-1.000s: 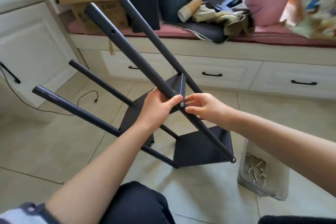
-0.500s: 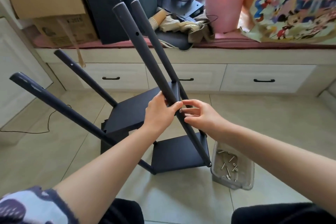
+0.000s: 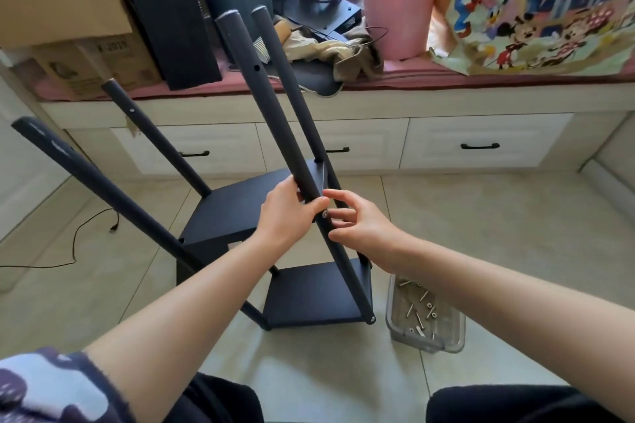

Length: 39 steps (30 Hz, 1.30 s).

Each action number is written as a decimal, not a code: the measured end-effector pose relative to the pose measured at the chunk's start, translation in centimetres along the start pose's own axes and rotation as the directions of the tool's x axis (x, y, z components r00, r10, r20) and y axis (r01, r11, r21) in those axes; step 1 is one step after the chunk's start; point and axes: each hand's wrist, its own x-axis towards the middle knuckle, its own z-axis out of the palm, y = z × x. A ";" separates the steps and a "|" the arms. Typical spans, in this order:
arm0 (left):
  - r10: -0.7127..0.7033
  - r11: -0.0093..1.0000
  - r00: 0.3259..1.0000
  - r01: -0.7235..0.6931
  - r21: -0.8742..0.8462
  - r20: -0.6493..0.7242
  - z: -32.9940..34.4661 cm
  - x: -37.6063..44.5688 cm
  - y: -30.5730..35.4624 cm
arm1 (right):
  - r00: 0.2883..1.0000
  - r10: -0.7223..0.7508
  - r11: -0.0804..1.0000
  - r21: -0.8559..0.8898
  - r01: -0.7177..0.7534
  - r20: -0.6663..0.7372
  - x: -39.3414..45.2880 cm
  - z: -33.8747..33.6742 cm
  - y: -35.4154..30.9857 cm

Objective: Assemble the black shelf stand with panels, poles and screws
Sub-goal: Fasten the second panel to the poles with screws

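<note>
The black shelf stand stands tilted on the tiled floor, with its poles leaning away and to the left. It has a lower panel (image 3: 309, 295) and a middle panel (image 3: 233, 213). My left hand (image 3: 287, 215) grips the nearest pole (image 3: 271, 113) at the middle panel's corner. My right hand (image 3: 357, 221) pinches a silver screw (image 3: 324, 214) set in that pole, just right of my left thumb. Three more poles rise behind and to the left. A clear plastic box (image 3: 427, 340) with several loose screws sits on the floor at the stand's right foot.
A low white drawer bench (image 3: 481, 144) runs across the back, loaded with a cardboard box (image 3: 68, 31), black bins, a pink bucket (image 3: 398, 0) and a cartoon-print bag. A black cable (image 3: 79, 237) lies on the floor at left. My knees are at the bottom edge.
The stand has swung more upright, its poles rising toward vertical. Both hands stay at the same joint, left on the pole and right at the screw.
</note>
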 end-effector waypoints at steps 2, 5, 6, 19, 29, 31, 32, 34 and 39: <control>-0.005 1.000 1.000 0.005 0.029 -0.001 0.8 -0.3 0.2 | 1.000 0.001 1.000 0.003 -0.001 -0.004 -0.3 -0.3 0.5; 0.001 0.997 1.000 -0.001 0.082 0.001 2.3 -1.0 0.5 | 0.999 -0.028 0.999 -0.022 0.028 -0.018 -0.9 -0.7 1.2; -0.001 0.996 1.000 0.001 0.088 0.006 2.9 -1.2 0.6 | 0.999 -0.047 0.998 -0.041 0.045 -0.027 -1.1 -0.8 1.6; 0.036 0.992 0.977 -0.061 0.113 0.208 7.3 -2.5 0.7 | 0.978 -0.047 0.989 -0.147 0.017 -0.204 -2.9 -2.9 5.2; 0.017 0.840 0.894 -0.256 0.478 0.448 3.8 -2.8 -4.7 | 0.964 0.090 0.984 -0.128 -0.125 -0.251 -3.7 -4.5 6.8; 0.025 0.784 0.870 -0.322 0.530 0.492 3.8 -2.9 -5.8 | 0.960 0.095 0.981 -0.138 -0.135 -0.265 -3.7 -4.7 6.9; 0.026 0.757 0.863 -0.347 0.553 0.505 3.9 -2.9 -6.1 | 0.956 0.100 0.982 -0.129 -0.140 -0.275 -3.7 -4.8 7.0; 0.031 0.713 0.858 -0.378 0.591 0.512 4.2 -3.1 -6.5 | 0.952 0.108 0.984 -0.108 -0.145 -0.287 -3.8 -5.0 7.0; 0.025 0.665 0.839 -0.420 0.617 0.544 4.2 -3.4 -6.5 | 0.955 0.110 0.982 -0.119 -0.147 -0.274 -4.0 -5.3 6.9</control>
